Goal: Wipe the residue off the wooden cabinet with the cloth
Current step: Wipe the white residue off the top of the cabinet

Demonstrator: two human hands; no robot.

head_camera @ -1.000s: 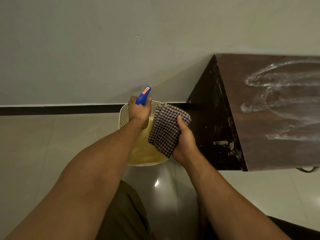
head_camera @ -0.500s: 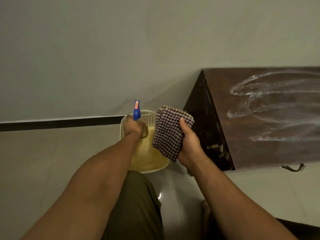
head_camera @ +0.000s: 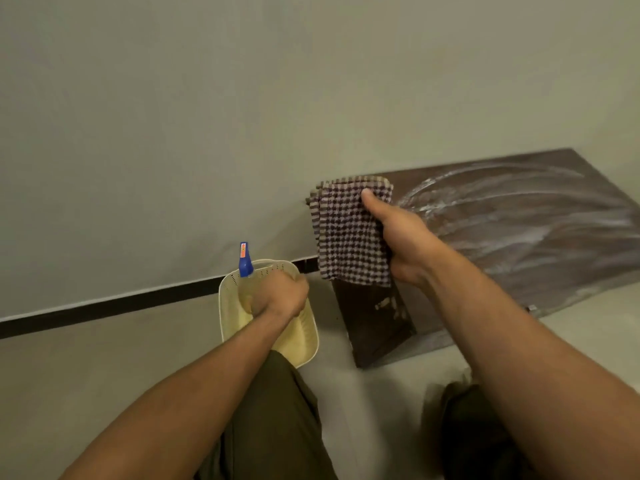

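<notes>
The checked cloth (head_camera: 349,233) is gripped in the right hand (head_camera: 401,237) over the wooden cabinet (head_camera: 540,258)'s left end; white residue (head_camera: 485,202) is streaked rightward along the top. A spray bottle (head_camera: 245,259) is clasped by the left hand (head_camera: 282,297) in a basket (head_camera: 304,344).

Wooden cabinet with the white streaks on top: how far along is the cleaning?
Early, it seems. Spraying looks done: the left hand holds the spray bottle down in the basket. In hand: the right hand grips the checked cloth at the left end of the cabinet. Left to do: the white streaks cover most of the top, so nearly all the wiping remains.
</notes>
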